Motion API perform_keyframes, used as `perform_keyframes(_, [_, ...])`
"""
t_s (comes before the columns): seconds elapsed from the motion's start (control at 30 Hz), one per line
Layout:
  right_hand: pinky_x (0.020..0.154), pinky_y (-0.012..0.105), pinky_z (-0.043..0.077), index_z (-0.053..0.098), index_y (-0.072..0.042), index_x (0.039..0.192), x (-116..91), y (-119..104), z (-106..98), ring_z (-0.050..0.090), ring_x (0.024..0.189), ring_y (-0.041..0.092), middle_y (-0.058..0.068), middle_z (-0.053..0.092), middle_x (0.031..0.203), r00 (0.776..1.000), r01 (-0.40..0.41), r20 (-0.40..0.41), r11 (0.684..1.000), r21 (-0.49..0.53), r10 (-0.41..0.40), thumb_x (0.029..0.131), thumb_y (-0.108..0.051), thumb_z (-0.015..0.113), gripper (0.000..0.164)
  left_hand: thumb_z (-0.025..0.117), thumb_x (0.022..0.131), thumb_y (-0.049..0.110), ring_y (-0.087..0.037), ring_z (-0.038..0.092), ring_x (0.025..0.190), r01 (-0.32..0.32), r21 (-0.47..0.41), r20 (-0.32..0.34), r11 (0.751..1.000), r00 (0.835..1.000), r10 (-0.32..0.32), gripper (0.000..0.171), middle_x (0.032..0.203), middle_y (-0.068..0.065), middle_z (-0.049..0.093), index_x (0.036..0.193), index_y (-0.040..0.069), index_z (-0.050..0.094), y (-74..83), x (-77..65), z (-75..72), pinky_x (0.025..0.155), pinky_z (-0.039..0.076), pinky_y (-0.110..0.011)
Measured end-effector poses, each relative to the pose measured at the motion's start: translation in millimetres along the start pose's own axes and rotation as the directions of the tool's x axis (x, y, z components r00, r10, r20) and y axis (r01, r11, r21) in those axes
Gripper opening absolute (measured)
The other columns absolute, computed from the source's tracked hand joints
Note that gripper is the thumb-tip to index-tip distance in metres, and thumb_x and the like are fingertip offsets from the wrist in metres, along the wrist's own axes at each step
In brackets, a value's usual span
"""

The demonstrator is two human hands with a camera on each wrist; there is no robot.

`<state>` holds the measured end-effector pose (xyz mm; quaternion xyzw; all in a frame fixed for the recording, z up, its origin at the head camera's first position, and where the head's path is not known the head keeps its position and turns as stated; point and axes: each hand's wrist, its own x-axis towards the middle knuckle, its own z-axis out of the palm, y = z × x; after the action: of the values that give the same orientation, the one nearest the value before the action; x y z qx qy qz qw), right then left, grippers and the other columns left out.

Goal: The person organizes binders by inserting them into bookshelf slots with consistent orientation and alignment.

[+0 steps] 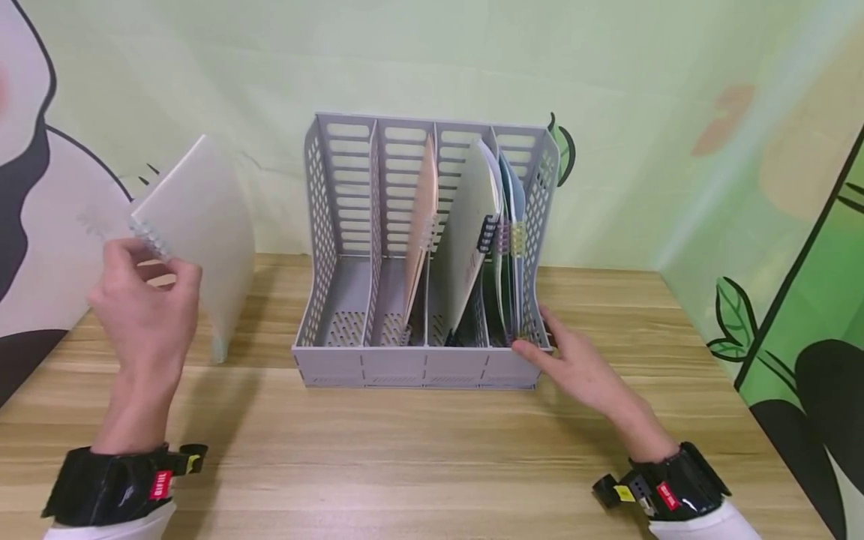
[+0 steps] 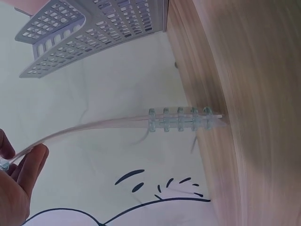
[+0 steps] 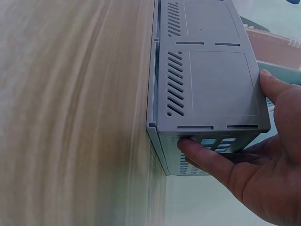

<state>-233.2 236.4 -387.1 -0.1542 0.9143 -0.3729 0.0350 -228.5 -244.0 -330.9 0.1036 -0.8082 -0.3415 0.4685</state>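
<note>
My left hand pinches a whitish ring-bound notebook by its spine edge, left of the grey file organizer. The notebook is tilted; its lower corner hangs close to the table. In the left wrist view its clear binding rings show along the edge. My right hand grips the organizer's front right corner, one digit on the front rim and others against the side wall. Inside the organizer stand a pinkish notebook, a pale notebook with black rings, and bluish notebooks at right.
The organizer has several upright slots; the leftmost slot shows its bare floor. It stands on a wood-grain table against a pale green printed backdrop. Black wrist bands with cameras sit on both wrists.
</note>
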Motion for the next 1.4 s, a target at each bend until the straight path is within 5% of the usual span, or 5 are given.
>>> perform_keyframes(0.37, [0.103,0.045,0.037,0.012,-0.006,0.158,-0.8,-1.0,-1.1,0.048,0.127,0.039,0.022,0.042,0.143,1.000,-0.009,0.005,1.000,0.015,0.009,0.100,-0.044,0.055,0.081,0.056,0.089,0.015,0.004,0.063,0.087,0.083,0.041,0.004,0.996,0.997,-0.083,0.033,0.111,-0.002,0.066,0.120,0.005,0.059,-3.4,5.6,-4.4,0.071,0.049,-0.008])
perform_keyframes(0.57, [0.103,0.045,0.037,0.012,-0.006,0.158,-0.7,-0.6,-0.9,0.049,0.126,0.038,0.022,0.044,0.142,1.000,-0.011,0.004,1.000,0.008,0.011,0.100,-0.046,0.054,0.082,0.057,0.088,0.016,0.014,0.056,0.079,0.071,0.069,-0.007,0.995,0.997,-0.070,0.034,0.111,-0.001,0.066,0.120,0.006,0.059,-5.7,6.3,-5.1,0.067,0.044,-0.003])
perform_keyframes(0.8, [0.102,0.045,0.039,0.013,-0.006,0.158,-0.2,0.1,-0.2,0.052,0.123,0.037,0.020,0.048,0.139,1.000,-0.006,0.003,1.000,0.012,0.005,0.100,-0.045,0.055,0.082,0.057,0.089,0.020,0.007,0.059,0.077,0.109,0.128,0.025,0.986,0.993,-0.113,0.036,0.113,0.000,0.066,0.122,0.006,0.057,-8.1,6.4,-6.0,0.061,0.038,0.000])
perform_keyframes(1.0, [0.101,0.045,0.039,0.013,-0.006,0.158,-0.1,-0.4,-0.4,0.052,0.123,0.037,0.020,0.048,0.139,1.000,0.001,-0.001,1.000,0.004,-0.001,0.100,-0.044,0.056,0.082,0.058,0.089,0.018,0.022,0.042,0.067,0.125,0.108,0.041,0.986,0.991,-0.130,0.034,0.112,-0.003,0.066,0.120,0.003,0.058,-9.6,6.2,-7.2,0.058,0.037,0.000])
perform_keyframes(1.4, [0.101,0.045,0.039,0.013,-0.006,0.158,0.3,0.8,0.2,0.053,0.123,0.037,0.020,0.048,0.139,1.000,0.005,0.001,1.000,-0.002,-0.005,0.100,-0.044,0.055,0.081,0.058,0.093,0.026,0.022,0.044,0.069,0.115,0.086,0.045,0.990,0.992,-0.119,0.033,0.111,-0.003,0.067,0.118,0.004,0.059,-8.3,5.5,-7.5,0.058,0.039,0.000])
